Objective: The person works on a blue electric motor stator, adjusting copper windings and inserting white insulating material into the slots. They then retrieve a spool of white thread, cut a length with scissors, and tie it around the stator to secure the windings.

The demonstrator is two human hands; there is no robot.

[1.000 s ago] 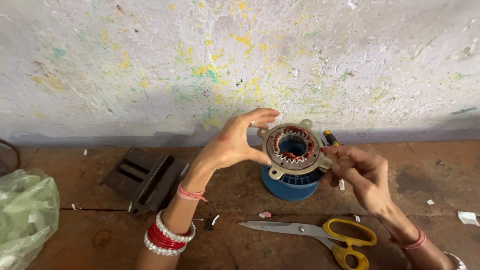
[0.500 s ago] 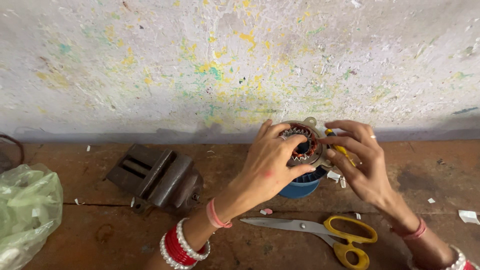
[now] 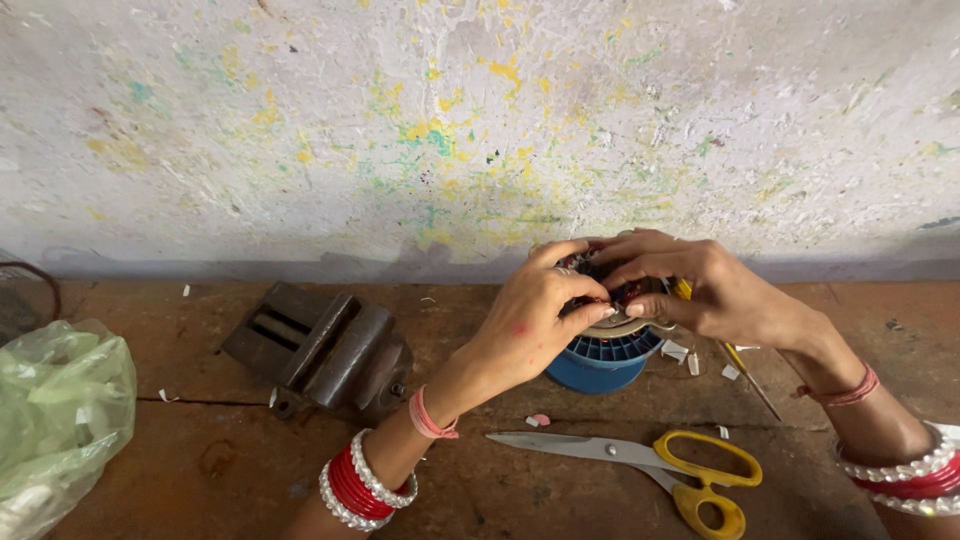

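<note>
Fingers (image 3: 585,290) of both my left hand (image 3: 530,325) and right hand (image 3: 715,290) are curled down grasping the round metal motor ring (image 3: 622,322), which sits on top of the blue spool (image 3: 600,362) on the worktop (image 3: 200,470) near the wall, and I judge the hold goes best with even pressure from both sides so the ring stays level on the spool. What shows of the ring between my hands is a grey metal rim with dark and reddish windings inside; yellow-handled scissors (image 3: 690,470) lie just in front
</note>
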